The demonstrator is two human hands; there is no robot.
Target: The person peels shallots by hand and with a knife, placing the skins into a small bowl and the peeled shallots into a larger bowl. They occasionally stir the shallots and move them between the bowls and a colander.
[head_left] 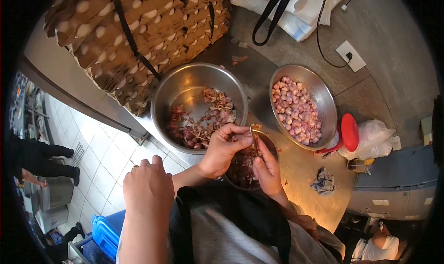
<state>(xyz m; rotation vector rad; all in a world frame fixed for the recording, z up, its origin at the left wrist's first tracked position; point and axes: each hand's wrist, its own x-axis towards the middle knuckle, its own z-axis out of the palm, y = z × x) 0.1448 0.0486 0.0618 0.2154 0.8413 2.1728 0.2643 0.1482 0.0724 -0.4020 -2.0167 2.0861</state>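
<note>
My left hand point(219, 150) is closed in a pinch over a small bowl point(276, 148), holding what looks like a reddish shallot, mostly hidden by the fingers. Against it, my right hand point(267, 169) grips a small knife point(253, 137), its thin blade pointing up between both hands. Dark reddish shallots or skins lie in the bowl below. Left of it, a large steel basin point(159, 107) holds loose skins point(217, 104) and several unpeeled shallots point(189, 141). To the right, a steel colander point(327, 109) contains many peeled pink shallots point(296, 109).
Another hand point(147, 185), fist-like with a ring, is at near left; its owner is hidden. Egg trays point(138, 28) are stacked behind the basin. A crumpled cloth point(323, 181), a red lid point(350, 132) and a plastic bag point(372, 139) lie right. People stand at both sides.
</note>
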